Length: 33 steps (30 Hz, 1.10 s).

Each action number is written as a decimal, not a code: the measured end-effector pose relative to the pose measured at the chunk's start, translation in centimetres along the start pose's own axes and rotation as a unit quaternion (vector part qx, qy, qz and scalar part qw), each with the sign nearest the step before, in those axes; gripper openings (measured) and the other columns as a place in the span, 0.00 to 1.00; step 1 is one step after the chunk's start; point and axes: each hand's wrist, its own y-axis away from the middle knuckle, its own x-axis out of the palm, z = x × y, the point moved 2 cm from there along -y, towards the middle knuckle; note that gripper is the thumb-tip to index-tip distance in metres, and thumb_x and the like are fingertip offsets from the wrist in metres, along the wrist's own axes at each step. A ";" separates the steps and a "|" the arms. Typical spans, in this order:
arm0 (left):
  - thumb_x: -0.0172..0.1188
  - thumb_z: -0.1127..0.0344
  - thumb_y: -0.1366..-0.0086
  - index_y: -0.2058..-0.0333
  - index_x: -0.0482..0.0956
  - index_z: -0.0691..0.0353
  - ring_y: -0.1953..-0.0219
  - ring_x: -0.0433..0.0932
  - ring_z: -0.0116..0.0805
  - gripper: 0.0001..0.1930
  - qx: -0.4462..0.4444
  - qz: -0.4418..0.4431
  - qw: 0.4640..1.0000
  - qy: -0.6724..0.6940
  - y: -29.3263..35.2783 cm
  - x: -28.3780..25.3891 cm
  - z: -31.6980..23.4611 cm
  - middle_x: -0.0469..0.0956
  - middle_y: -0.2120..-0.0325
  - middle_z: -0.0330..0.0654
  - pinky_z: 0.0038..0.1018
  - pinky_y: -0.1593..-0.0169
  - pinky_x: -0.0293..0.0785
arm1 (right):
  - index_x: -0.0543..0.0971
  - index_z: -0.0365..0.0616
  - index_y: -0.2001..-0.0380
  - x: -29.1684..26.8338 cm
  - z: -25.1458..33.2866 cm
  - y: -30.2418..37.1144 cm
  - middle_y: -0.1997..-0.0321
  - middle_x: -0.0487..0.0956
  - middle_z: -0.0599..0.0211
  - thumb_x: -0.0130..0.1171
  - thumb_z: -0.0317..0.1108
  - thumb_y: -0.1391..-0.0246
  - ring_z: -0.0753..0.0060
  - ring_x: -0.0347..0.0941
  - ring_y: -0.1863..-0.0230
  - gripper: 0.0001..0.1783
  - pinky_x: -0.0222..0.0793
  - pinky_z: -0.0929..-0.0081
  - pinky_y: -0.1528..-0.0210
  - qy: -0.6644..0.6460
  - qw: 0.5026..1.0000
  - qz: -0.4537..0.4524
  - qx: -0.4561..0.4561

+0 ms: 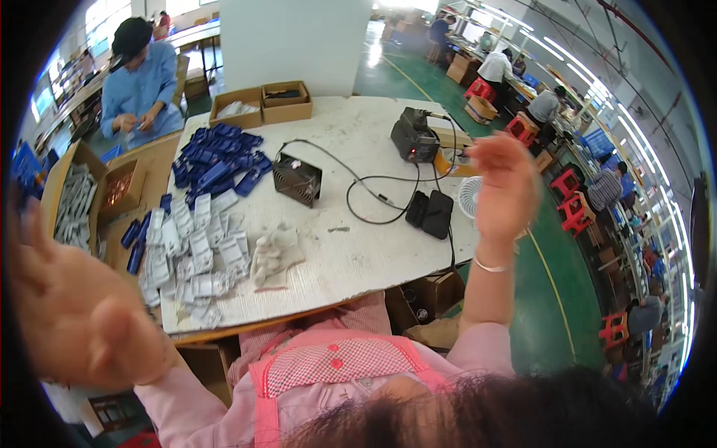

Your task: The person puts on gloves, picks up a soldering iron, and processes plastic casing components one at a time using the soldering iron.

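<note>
Pale grey-white, shallow rectangular plastic casings (200,252) lie in a loose, overlapping heap on the left part of the scuffed white worktop (351,265), towards the edge nearest the person, with a mound of glossy dark-blue plastic casings (216,160) just beyond them. Each pale piece looks light, thin-walled and fairly stiff, so it would probably lift with little effort; its smooth faces may slide against its neighbours, and the thin rims could chip or scuff under a hard squeeze. A gentle hold across the two long side walls, thumb opposite fingers, seems best, on a piece from the top of the heap so that others are not dragged along. Both hands are raised, and neither appears to hold anything. The left hand (89,313) looms large at the lower left, nearer the heap than the other, its thumb standing apart and its fingers loosely spread upward into the dark rim of the view; a pink sleeve (179,403) covers the forearm below. The right hand (509,190) is lifted on an upright forearm by the worktop's right edge, in front of a small white round fan (468,198), a thin pale bangle (490,267) at its wrist; its fingers bend loosely leftward, unclenched, too blurred to tell their spacing.
</note>
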 end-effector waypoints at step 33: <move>0.59 0.63 0.46 0.56 0.73 0.51 0.41 0.59 0.37 0.17 -0.351 0.463 0.802 -0.142 29.7 14.5 3.5 0.66 0.49 0.41 0.45 0.42 0.48 | 0.73 0.49 0.55 -26.9 -23.4 3.3 0.68 0.76 0.70 0.51 0.47 0.44 0.81 0.72 0.67 0.18 0.60 0.87 0.74 -0.032 0.877 -0.340 0.338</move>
